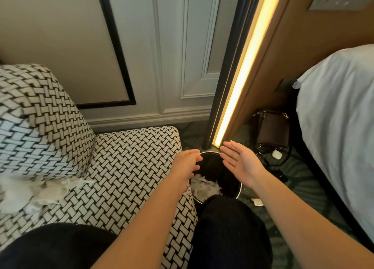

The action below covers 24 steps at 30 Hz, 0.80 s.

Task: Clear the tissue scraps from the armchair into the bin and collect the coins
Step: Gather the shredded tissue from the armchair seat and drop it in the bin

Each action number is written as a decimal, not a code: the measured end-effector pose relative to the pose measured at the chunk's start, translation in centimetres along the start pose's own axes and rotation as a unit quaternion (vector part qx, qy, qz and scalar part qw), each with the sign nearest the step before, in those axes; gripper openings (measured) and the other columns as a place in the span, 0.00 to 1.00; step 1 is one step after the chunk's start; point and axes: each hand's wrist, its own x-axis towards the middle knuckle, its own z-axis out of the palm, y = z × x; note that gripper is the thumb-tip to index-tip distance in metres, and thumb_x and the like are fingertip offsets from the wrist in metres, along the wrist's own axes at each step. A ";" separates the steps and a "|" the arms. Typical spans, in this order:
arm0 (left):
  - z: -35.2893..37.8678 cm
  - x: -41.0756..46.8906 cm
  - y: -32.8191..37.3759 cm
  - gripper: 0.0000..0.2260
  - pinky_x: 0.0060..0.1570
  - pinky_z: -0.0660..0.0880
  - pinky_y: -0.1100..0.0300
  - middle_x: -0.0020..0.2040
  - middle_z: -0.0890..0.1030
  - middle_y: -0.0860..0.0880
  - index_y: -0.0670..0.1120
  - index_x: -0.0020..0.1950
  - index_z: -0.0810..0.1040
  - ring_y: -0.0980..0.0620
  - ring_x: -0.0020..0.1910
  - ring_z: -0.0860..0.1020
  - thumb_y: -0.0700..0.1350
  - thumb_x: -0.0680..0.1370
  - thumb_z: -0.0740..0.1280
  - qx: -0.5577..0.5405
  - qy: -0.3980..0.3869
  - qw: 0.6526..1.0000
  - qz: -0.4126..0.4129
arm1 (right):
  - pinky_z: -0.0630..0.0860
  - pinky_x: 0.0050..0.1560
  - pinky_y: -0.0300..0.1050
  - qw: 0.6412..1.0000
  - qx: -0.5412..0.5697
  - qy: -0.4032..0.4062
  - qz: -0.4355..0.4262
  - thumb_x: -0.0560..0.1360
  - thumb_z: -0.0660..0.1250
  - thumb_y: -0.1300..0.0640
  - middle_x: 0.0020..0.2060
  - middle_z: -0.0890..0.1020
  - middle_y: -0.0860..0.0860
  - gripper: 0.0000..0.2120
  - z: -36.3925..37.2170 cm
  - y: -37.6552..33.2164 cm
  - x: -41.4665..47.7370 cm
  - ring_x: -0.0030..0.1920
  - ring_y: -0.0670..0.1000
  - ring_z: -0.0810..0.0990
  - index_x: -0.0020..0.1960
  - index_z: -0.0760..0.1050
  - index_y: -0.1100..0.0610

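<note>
Had a black-trousered leg (pixel 228 228) nearest, hiding the near edge of the round black bin with a silver rim (pixel 239 188). Held both bare hands above that bin's mouth. Hung the left hand (pixel 187 164) over the left edge, fingers loosely curled downward, gripping nothing. Held the right hand (pixel 239 161) over the right side, palm turned inward, fingers straight and slightly apart, empty. Found a heap of torn white tissue scraps (pixel 204 187) lying inside the bin. Found more loose white tissue scraps (pixel 40 192) on the seat of the black-and-white woven-pattern armchair (pixel 131 157), at its back corner, well left of the bin. Noted a small crumpled paper scrap (pixel 257 202) on the green patterned carpet (pixel 303 177) just right of the bin. Farther off, noted a brown leather bag (pixel 272 129), a small white earbud case (pixel 276 154) before it, a white-sheeted bed (pixel 340 107) at right.
</note>
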 end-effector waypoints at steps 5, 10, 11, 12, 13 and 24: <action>-2.4 -4.0 2.1 0.09 0.48 0.72 0.59 0.51 0.80 0.53 0.51 0.59 0.76 0.54 0.49 0.77 0.45 0.79 0.62 -0.001 0.009 0.997 0.077 | 0.72 0.59 0.46 0.996 -0.056 -0.026 -0.056 0.80 0.59 0.54 0.56 0.79 0.50 0.08 4.5 -2.3 -3.6 0.56 0.51 0.77 0.56 0.74 0.54; -7.2 -9.4 3.8 0.11 0.56 0.73 0.55 0.52 0.81 0.54 0.50 0.60 0.77 0.54 0.51 0.78 0.48 0.79 0.62 0.025 0.022 0.985 0.168 | 0.76 0.52 0.43 0.982 -0.101 -0.070 -0.141 0.77 0.65 0.54 0.50 0.82 0.50 0.10 9.8 -4.3 -8.8 0.52 0.49 0.81 0.56 0.76 0.55; -8.1 -10.2 4.0 0.11 0.58 0.72 0.53 0.52 0.80 0.54 0.50 0.61 0.76 0.54 0.51 0.78 0.48 0.80 0.62 0.029 0.022 0.982 0.183 | 0.76 0.51 0.43 0.979 -0.106 -0.080 -0.157 0.76 0.65 0.55 0.50 0.83 0.50 0.10 10.7 -4.6 -9.8 0.52 0.49 0.81 0.56 0.77 0.55; -9.3 -11.4 4.1 0.12 0.59 0.72 0.53 0.52 0.80 0.54 0.50 0.62 0.76 0.54 0.52 0.78 0.49 0.80 0.62 0.034 0.026 0.979 0.200 | 0.76 0.50 0.42 0.975 -0.110 -0.094 -0.170 0.76 0.65 0.55 0.50 0.83 0.50 0.09 12.0 -4.7 -11.0 0.51 0.49 0.82 0.55 0.77 0.55; -10.6 -12.7 4.2 0.12 0.59 0.72 0.52 0.53 0.80 0.54 0.50 0.62 0.75 0.54 0.52 0.78 0.49 0.80 0.61 0.036 0.035 0.975 0.215 | 0.76 0.49 0.42 0.970 -0.114 -0.110 -0.182 0.76 0.65 0.55 0.49 0.83 0.50 0.09 13.3 -4.7 -12.2 0.50 0.48 0.82 0.54 0.77 0.55; -27.7 -26.1 -4.3 0.08 0.54 0.74 0.57 0.48 0.83 0.57 0.55 0.53 0.79 0.55 0.49 0.80 0.48 0.80 0.61 0.007 0.236 0.928 0.288 | 0.78 0.50 0.42 0.913 -0.179 -0.304 -0.204 0.78 0.62 0.58 0.45 0.84 0.51 0.07 27.6 1.7 -23.7 0.48 0.49 0.83 0.50 0.79 0.56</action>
